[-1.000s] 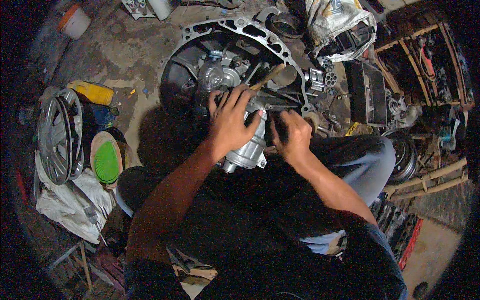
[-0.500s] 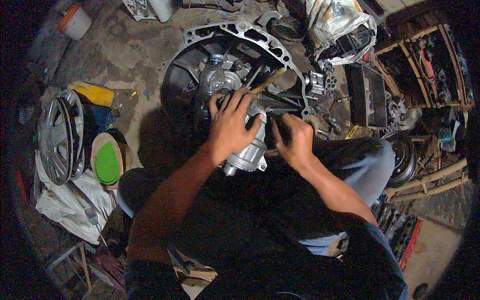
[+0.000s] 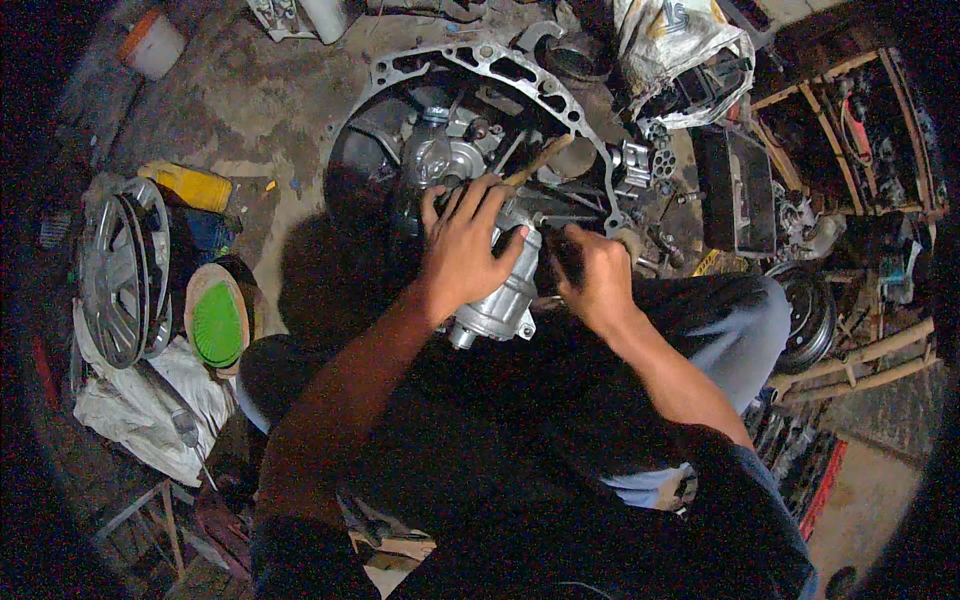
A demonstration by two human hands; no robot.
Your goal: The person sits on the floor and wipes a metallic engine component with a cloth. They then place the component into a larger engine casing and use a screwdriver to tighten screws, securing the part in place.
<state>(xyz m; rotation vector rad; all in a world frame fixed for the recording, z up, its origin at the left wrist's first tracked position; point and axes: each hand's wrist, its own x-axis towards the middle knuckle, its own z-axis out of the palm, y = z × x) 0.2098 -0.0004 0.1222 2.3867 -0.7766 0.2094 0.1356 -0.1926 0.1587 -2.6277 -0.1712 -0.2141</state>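
Observation:
In front of me lies a large silver transmission bell housing (image 3: 548, 92), its curved bolt rim facing up around a dark hollow. A silver ribbed cylindrical part (image 3: 497, 305) stands at its near side. Across that part spreads my left hand (image 3: 463, 245), thumb on its right flank and fingers over the far end, gripping it. Just right of the cylinder my right hand (image 3: 597, 268) is closed, knuckles up; whatever it holds is hidden in shadow. A pale wooden stick-like handle (image 3: 543, 160) slants across the housing beyond my left fingers.
Left are a wheel-shaped metal part (image 3: 122, 280), a yellow container (image 3: 190, 187) and a green-insoled shoe (image 3: 218, 323). On the right lie a dark metal tray (image 3: 738, 195), scattered metal parts and a white sack (image 3: 680, 45). A tub (image 3: 152, 45) stands far left.
My right hand has shifted slightly right and turned a little beside the cylinder. My left hand keeps its grip in the same place.

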